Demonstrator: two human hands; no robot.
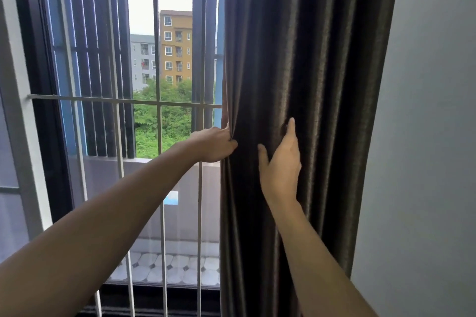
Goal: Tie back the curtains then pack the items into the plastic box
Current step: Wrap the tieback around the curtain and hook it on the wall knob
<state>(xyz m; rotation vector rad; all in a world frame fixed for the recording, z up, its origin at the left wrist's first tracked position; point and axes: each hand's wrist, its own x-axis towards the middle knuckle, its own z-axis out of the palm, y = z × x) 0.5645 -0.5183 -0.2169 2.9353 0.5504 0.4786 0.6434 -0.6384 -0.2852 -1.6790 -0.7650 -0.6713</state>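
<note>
A dark brown curtain [309, 72] hangs in thick folds on the right side of the window, gathered against the wall. My left hand [213, 145] is closed on the curtain's left edge at about mid-height. My right hand [282, 162] lies flat against the front folds just to the right, fingers pointing up and thumb spread, pressing the fabric rather than clasping it. No tie-back and no plastic box are in view.
White metal window bars [159, 136] and a horizontal rail [103, 100] stand behind my left arm. A dark window frame [38, 85] runs down the left. A grey wall [425, 136] borders the curtain on the right. Outside are a tiled balcony floor and buildings.
</note>
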